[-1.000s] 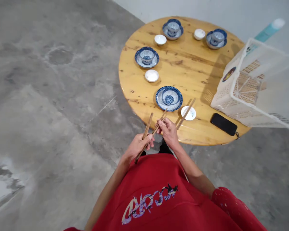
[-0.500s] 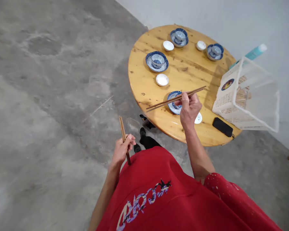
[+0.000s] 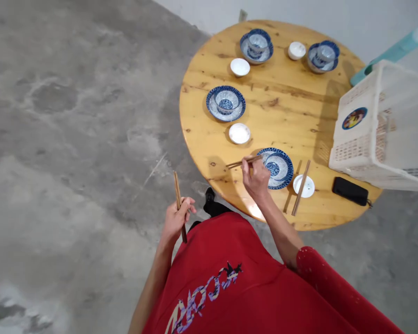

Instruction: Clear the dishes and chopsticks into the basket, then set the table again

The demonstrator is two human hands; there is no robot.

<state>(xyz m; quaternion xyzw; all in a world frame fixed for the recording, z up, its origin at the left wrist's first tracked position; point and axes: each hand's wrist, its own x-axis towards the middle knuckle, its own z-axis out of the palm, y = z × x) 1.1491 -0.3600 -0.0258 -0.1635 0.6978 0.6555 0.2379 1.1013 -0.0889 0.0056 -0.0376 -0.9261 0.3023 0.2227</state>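
My left hand [image 3: 178, 215] is closed around a few upright wooden chopsticks [image 3: 177, 188], held in front of my red shirt, away from the table. Over the near part of the round table, my right hand [image 3: 257, 178] grips another pair of chopsticks [image 3: 234, 164] lying crosswise in the fingers. Just beside that hand is a blue-and-white plate [image 3: 288, 178] with a matching bowl [image 3: 273, 168] on it, partly covered by the hand. Farther right, a pair of chopsticks [image 3: 304, 178] rests across a small white dish [image 3: 309, 188].
The round wooden table [image 3: 271, 125] carries more blue-and-white plates [image 3: 216, 112] with bowls, and small white dishes [image 3: 239, 133]. On its right stand a white plastic basket [image 3: 355, 93], a teal tube [image 3: 392, 53] and a black phone-like object [image 3: 350, 190]. A white wall borders the far side.
My right hand has moved left and lower over the table, near the plate's left edge. A pair of chopsticks now lies across the small white dish. The view has shifted nearer the table.
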